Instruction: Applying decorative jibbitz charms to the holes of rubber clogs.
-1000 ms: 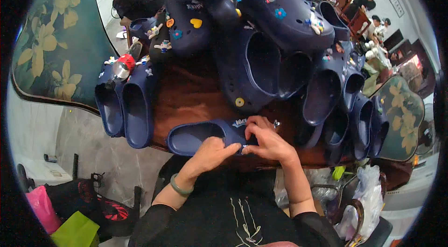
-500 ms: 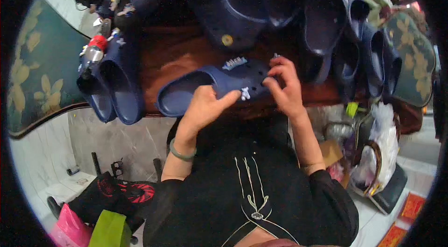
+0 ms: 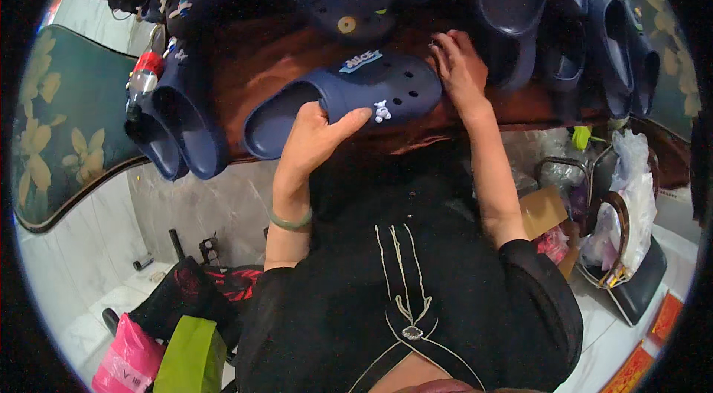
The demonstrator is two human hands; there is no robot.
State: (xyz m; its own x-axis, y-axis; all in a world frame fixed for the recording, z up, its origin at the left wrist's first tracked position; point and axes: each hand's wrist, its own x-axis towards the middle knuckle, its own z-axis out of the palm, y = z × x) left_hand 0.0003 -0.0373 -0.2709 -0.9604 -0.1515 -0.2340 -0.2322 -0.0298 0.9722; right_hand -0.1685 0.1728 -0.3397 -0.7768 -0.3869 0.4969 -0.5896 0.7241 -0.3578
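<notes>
A navy clog (image 3: 408, 74) lies on its sole on a dark red-brown cloth (image 3: 249, 55), its toe to the right. A blue lettered charm (image 3: 361, 60) and a white bear-shaped charm (image 3: 382, 112) sit on its upper, among several bare holes. My left hand (image 3: 316, 129) grips the near side of the clog, thumb on top by the bear charm, the other fingers hidden in the opening. Just past the toe, my right hand (image 3: 462, 74) rests over the cloth with its fingers bent together; what they hold, if anything, is hidden.
More navy clogs stand around: a pair (image 3: 194, 133) at the left, a large one (image 3: 349, 7) at the back and several at the right. A clear bottle with a red label (image 3: 148, 66) is by the left pair. Flower-patterned chair backs (image 3: 63, 126) flank the table.
My right hand has moved up and away from the top of the clog to the cloth beyond its toe. My left hand keeps its grip on the clog. The view has shifted slightly.
</notes>
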